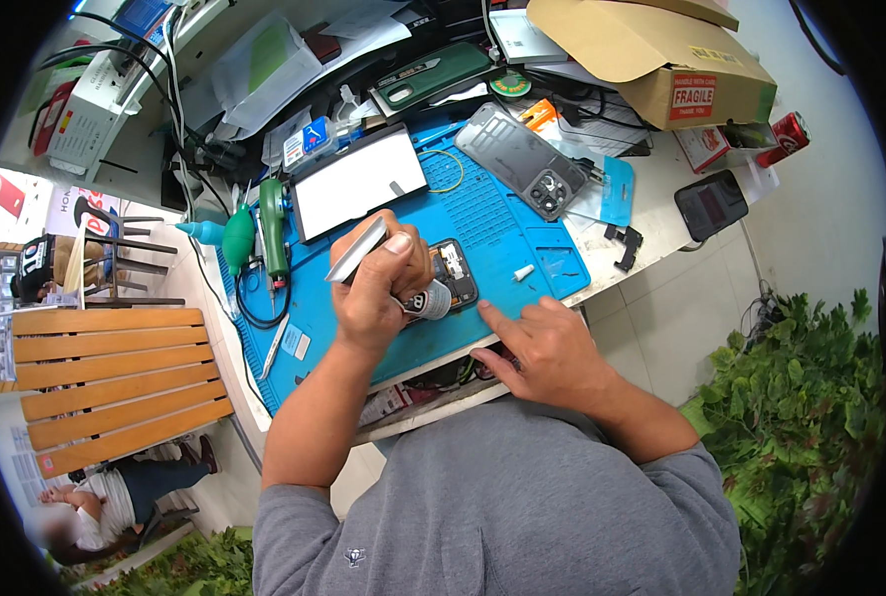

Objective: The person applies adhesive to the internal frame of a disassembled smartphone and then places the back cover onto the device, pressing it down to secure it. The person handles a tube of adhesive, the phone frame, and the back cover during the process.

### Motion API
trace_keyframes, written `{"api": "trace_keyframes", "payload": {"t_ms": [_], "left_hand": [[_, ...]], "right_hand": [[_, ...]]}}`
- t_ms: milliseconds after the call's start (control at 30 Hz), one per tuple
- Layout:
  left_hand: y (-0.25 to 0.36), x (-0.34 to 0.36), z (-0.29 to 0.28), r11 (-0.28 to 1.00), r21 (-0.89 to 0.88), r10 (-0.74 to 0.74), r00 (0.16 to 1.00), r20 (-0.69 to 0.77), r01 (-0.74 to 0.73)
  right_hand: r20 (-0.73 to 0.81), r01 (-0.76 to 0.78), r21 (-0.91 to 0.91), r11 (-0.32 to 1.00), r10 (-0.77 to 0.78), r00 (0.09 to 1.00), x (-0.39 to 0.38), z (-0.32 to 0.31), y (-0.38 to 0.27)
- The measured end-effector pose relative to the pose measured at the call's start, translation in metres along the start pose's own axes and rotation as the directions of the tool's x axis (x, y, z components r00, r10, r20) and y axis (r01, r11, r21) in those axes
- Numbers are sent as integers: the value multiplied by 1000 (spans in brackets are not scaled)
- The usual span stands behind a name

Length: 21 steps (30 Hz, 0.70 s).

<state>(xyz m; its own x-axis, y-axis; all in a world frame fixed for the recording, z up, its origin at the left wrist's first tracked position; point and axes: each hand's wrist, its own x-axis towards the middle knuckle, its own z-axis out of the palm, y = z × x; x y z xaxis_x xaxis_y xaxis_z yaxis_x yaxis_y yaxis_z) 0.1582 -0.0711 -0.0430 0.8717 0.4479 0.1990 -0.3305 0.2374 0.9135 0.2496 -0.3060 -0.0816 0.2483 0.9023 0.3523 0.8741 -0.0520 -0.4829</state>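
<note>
Grey cloth of the person's shirt (502,507) fills the lower part of the view, and both bare forearms rise from it toward the worktop (661,223). Right hand (547,348) rests at the near edge of the blue rubber work mat (483,214), its grip loose and holding nothing, fingers apart with the forefinger stretched flat on the mat toward the opened dark phone body (455,270). Left hand (373,278) sits just beside that phone, its grip clamped around a slim silver metal pen-shaped tool (356,250) whose upper end slants up and to the left; whether the tool's tip touches the phone is hidden behind the fingers. A small white cylindrical bit (523,271) lies on the mat to the right of the phone.

Farther back on the mat lie a white rectangular panel (358,181), a thin yellow wire loop (450,169) and a grey phone back cover with a camera cluster (522,159). At the mat's left edge stand a green handheld tool (273,223) and a teal rubber air blower (236,238). Beyond, a black phone lying screen-up (711,204) sits well apart at the right, near a brown cardboard box (661,60) and a red drinks can (783,137).
</note>
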Motion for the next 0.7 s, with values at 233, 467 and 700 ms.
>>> {"api": "trace_keyframes", "payload": {"t_ms": [233, 467, 700], "left_hand": [[-5, 7, 7, 999, -34, -25, 1000, 18, 26], [-8, 13, 16, 999, -33, -20, 999, 42, 22], [-11, 18, 22, 999, -46, -7, 999, 48, 9]], "right_hand": [[-30, 14, 0, 1000, -14, 999, 0, 2, 0], [-28, 11, 17, 1000, -10, 1000, 0, 2, 1], [-56, 17, 14, 1000, -16, 998, 0, 3, 2]]}}
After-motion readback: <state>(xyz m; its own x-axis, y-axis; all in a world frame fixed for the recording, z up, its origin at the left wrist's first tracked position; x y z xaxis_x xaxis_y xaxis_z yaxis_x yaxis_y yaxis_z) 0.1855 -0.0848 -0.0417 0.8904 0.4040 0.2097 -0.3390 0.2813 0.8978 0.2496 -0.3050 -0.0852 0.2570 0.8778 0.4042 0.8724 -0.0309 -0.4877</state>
